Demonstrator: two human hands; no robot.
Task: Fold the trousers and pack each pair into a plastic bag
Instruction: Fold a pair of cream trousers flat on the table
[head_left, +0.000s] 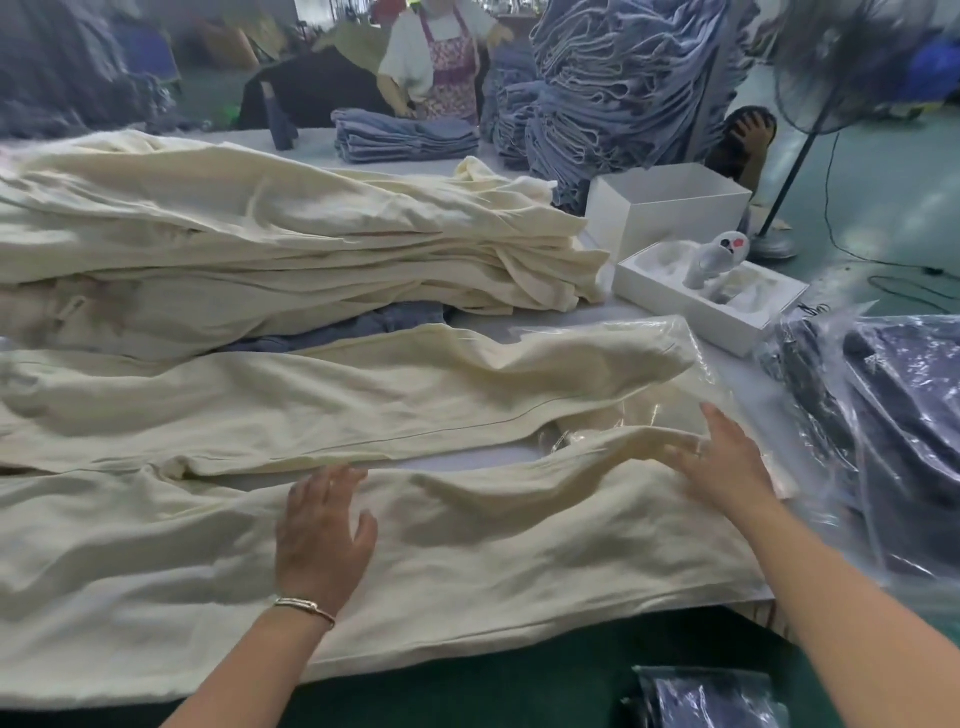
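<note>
A pair of cream trousers lies spread flat across the table in front of me, its two legs running to the right with a gap between them. My left hand rests flat on the near leg with fingers straight. My right hand lies with fingers stretched out on the far right end of the near leg. Clear plastic bags lie under the leg ends at the right. Behind, a high pile of cream trousers is stacked.
Bagged dark trousers are heaped at the right, with another bagged pair below the table edge. A white box and a white moulded tray stand at the back right. Blue jeans stacks, a person and a standing fan are beyond.
</note>
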